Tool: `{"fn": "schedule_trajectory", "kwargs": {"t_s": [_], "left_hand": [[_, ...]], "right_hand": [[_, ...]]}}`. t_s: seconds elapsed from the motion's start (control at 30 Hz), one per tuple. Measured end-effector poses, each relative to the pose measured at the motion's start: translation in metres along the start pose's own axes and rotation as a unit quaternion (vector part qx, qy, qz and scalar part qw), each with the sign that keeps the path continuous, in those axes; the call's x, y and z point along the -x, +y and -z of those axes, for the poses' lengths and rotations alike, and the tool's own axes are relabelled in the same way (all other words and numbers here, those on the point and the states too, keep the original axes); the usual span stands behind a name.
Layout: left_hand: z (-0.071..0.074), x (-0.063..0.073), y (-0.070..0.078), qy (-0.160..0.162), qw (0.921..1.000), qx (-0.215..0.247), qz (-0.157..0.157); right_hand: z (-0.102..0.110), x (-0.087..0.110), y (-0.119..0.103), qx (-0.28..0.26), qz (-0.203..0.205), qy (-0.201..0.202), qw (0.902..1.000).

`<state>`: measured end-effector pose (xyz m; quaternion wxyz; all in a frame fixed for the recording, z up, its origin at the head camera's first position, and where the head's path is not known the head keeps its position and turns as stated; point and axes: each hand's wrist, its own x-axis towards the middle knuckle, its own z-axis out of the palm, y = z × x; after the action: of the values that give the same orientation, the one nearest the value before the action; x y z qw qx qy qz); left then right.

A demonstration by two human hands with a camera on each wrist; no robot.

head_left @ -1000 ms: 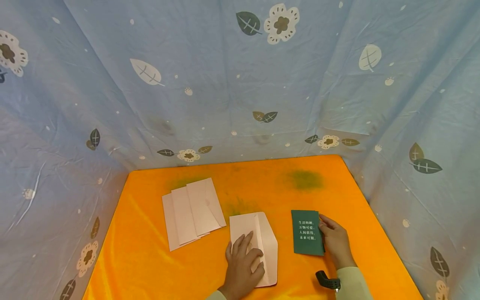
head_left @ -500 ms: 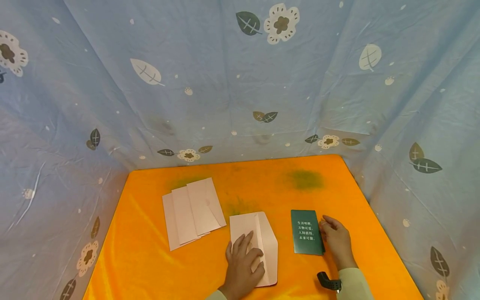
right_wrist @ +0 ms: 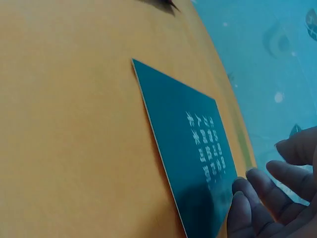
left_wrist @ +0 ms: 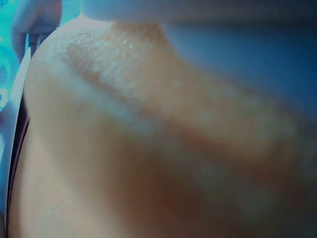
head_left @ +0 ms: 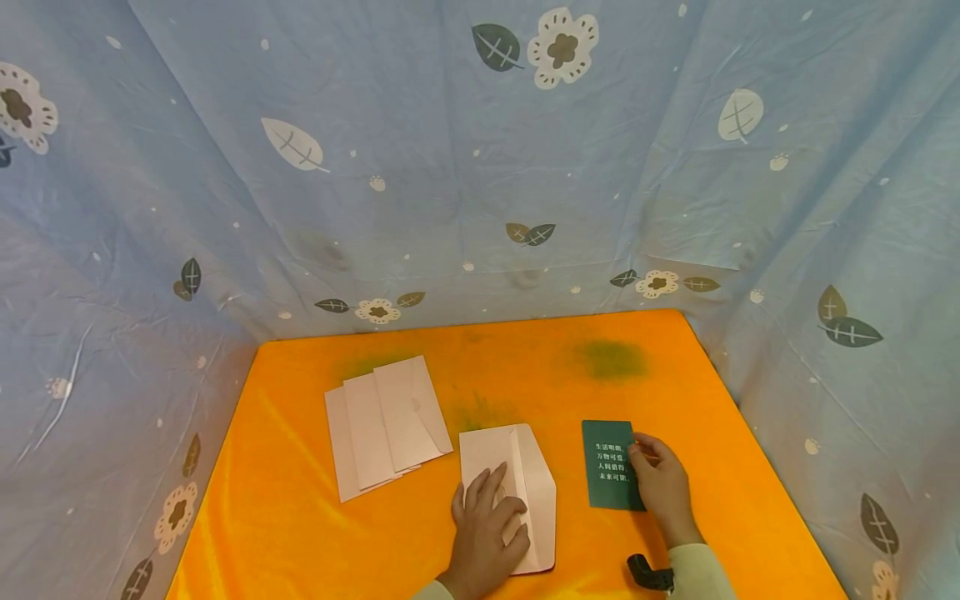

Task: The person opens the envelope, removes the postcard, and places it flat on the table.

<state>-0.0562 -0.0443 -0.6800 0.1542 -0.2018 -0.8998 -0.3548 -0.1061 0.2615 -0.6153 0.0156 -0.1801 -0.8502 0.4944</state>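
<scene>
My left hand rests with its fingers spread on a pale pink envelope, whose flap lies unfolded to the right. To the right of that envelope is a dark green card with several lines of white printed characters. The thumb and fingers of my right hand pinch the card's right edge, the thumb overlapping its printed face. In the right wrist view, the same card reaches to the curled fingertips. Blurred skin fills most of the left wrist view.
Several more pink envelopes overlap one another on the left of the orange cloth. A black wrist strap hangs by the right sleeve. Blue patterned curtains enclose the table at the back and sides.
My right hand drew slightly off the card's right edge, then came back left, so its thumb now overlaps the card. My left hand and the envelopes have stayed put.
</scene>
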Motion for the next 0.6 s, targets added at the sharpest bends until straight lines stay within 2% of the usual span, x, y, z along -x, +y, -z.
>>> {"fn": "schedule_trajectory", "kwargs": {"t_s": [0.17,0.33,0.43,0.6], "left_hand": [[0.001,0.0,0.001,-0.001,1.0,0.0,0.002],[0.002,-0.001,0.001,0.001,1.0,-0.003,0.0],[0.002,0.0,0.001,-0.002,1.0,-0.003,-0.001],[0.002,0.0,0.001,-0.006,0.9999,-0.008,-0.003]], "right_hand": [[-0.012,0.007,-0.005,0.03,0.081,-0.007,0.9962],[-0.028,0.014,-0.009,0.054,0.176,-0.02,0.9827],[-0.037,0.017,-0.01,0.074,0.229,-0.025,0.9703],[-0.052,0.021,-0.009,0.123,0.31,-0.036,0.9419]]}}
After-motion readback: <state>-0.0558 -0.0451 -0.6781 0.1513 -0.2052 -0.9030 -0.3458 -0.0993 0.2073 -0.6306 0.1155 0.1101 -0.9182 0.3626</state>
